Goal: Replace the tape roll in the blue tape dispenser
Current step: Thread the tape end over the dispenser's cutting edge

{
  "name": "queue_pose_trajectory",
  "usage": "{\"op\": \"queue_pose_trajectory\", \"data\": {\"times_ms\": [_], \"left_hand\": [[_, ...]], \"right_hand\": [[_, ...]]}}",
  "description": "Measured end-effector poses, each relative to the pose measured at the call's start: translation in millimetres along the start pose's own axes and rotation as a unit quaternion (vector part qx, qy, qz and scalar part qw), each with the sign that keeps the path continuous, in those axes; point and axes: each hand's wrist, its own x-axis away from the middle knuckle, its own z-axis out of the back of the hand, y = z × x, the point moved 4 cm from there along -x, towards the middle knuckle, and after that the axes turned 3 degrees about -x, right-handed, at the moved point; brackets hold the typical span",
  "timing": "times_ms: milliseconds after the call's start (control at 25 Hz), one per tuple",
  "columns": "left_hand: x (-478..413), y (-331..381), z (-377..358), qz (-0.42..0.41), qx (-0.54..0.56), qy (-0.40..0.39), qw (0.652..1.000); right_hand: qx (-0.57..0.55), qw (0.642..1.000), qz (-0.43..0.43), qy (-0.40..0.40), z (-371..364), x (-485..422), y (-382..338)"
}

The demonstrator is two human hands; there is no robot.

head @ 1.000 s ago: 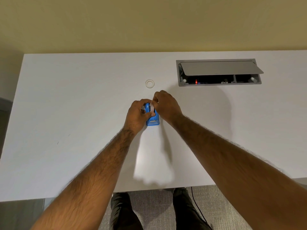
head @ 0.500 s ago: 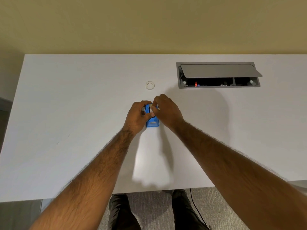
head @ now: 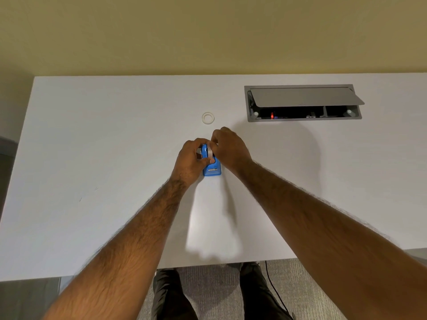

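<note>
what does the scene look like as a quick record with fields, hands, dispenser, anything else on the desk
surface: white desk, wall behind
blue tape dispenser: standing on the desk near the middle, cutter end toward the person
left hand: gripping the dispenser from its left side
right hand: fingers pinched at the top of the dispenser, on the tape roll
roll seating: cannot tell, mostly hidden by fingers
loose ring: lying flat beyond the hands, untouched, apparently a tape core or roll
cable box: recessed at right rear, lid propped open
</note>
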Motion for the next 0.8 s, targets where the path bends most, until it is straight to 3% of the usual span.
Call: {"op": "queue_pose_trajectory", "data": {"times_ms": [240, 800], "left_hand": [[3.4, 7.4, 1.7, -0.018, 0.01, 0.011, 1.0], [6.6, 1.9, 3.4, 0.006, 0.04, 0.004, 0.999]], "right_hand": [[-0.005, 0.999, 0.037, -0.016, -3.6, 16.2, 5.1], [-0.08, 0.996, -0.023, 0.012, -5.0, 12.3, 6.4]]}}
